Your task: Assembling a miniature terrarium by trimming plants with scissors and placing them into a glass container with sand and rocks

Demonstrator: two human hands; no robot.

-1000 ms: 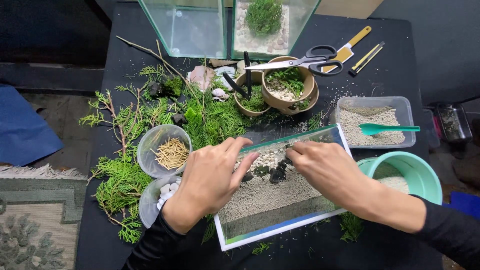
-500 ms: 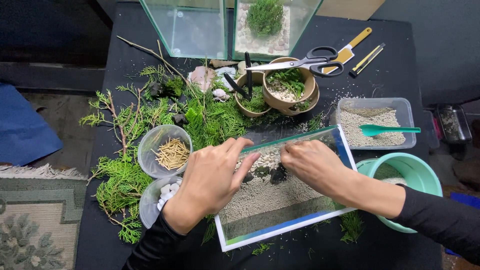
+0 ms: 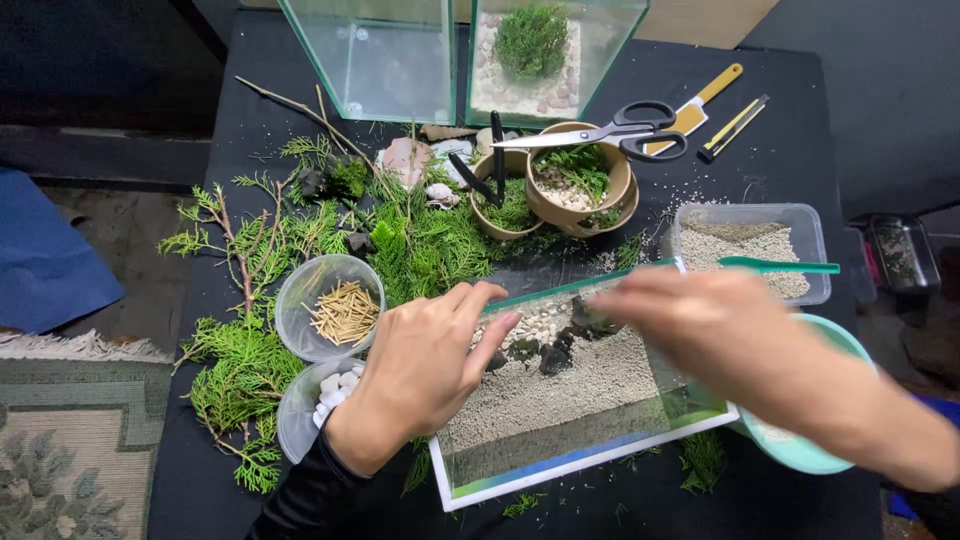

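Over the glass tank (image 3: 580,400), the left hand (image 3: 425,375) is laid flat on the near-left rim, grip spread. The right hand (image 3: 735,335) is blurred above the tank; its grip cannot be told. Sand (image 3: 570,385) and dark stones (image 3: 545,352) are seen inside, green sprigs (image 3: 240,370) on the tabletop (image 3: 800,130).

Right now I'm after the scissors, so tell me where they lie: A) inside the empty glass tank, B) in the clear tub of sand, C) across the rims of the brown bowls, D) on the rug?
C: the scissors rest open across the rims of the brown bowls, just in front of the glass tanks.
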